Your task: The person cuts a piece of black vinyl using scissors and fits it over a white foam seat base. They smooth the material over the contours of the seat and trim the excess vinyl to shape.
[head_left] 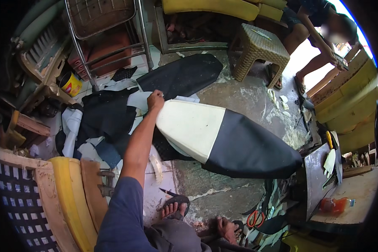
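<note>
A long motorcycle seat (251, 145) covered in white and black vinyl lies in the middle, slanting from upper left to lower right. My left hand (156, 101) is closed at the white part's far left tip, gripping the cover's edge; the fingertips are partly hidden. Behind the seat, black vinyl sheet (185, 75) is spread over the floor, and more black material (107, 122) is heaped left of my forearm. White scraps (138, 101) lie beside the hand. My right hand does not show.
A woven-pattern stool (260, 48) stands at the back, near a person (315, 38) at the upper right. A metal-framed chair (103, 33) is at the upper left. Red-handled scissors (255, 218) lie by my right foot. A bottle (335, 205) rests on the board at right.
</note>
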`<state>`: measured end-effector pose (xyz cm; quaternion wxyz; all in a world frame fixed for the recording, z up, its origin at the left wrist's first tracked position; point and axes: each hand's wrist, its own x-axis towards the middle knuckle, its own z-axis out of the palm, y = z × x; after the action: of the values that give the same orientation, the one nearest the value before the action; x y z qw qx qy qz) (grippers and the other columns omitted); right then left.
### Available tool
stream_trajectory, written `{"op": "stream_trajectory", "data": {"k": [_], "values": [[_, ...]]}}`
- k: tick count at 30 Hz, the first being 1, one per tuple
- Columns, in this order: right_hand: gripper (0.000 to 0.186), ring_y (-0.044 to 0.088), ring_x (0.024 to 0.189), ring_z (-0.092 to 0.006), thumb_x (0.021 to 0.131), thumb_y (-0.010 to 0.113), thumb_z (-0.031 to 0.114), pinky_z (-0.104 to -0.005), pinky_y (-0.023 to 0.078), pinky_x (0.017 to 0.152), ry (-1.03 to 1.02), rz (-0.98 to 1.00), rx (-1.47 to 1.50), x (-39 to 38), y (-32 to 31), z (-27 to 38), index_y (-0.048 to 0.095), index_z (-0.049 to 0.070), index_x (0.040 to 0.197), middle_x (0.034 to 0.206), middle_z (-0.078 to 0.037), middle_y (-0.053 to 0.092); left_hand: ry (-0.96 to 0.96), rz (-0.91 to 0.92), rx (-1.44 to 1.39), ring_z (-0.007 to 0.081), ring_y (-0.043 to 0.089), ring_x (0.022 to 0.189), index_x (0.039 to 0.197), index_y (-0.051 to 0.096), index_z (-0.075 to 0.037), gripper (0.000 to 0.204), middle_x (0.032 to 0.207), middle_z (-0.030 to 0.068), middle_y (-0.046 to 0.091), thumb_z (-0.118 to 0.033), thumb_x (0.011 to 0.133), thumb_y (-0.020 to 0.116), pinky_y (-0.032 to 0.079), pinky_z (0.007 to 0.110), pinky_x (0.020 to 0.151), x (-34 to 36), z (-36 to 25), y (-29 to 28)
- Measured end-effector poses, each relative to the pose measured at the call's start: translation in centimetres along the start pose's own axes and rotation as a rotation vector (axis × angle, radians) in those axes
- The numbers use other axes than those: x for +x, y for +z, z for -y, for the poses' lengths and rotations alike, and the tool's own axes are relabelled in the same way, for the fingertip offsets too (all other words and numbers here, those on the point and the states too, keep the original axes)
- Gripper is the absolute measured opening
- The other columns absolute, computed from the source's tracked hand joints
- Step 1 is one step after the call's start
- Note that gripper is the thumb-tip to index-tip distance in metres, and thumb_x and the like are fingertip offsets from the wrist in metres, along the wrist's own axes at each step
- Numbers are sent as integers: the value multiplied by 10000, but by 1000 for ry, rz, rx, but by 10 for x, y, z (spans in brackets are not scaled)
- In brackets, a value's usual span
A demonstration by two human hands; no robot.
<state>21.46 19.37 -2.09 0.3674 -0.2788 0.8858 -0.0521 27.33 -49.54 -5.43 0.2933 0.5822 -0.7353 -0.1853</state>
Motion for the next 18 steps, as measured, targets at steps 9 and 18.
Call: {"op": "stream_trajectory", "data": {"k": [9,18], "values": [[524,690,891,-478,1026,496,523,-534,500,850,159,44,109,6,-12,-11,722,59,932,867,-247,719,-21,697,388,295,675,1186,1202,750,-233,430,1241,107,723,-357,796,818,537,434,998,31,-40,32],[540,641,1013,-526,1016,465,580,-636,410,962,196,175,63,3,-33,31,725,108,993,941,-242,728,34,770,466,325,613,1263,1199,682,-223,519,1288,106,666,-246,707,848,505,477,1039,58,-7,9]]}}
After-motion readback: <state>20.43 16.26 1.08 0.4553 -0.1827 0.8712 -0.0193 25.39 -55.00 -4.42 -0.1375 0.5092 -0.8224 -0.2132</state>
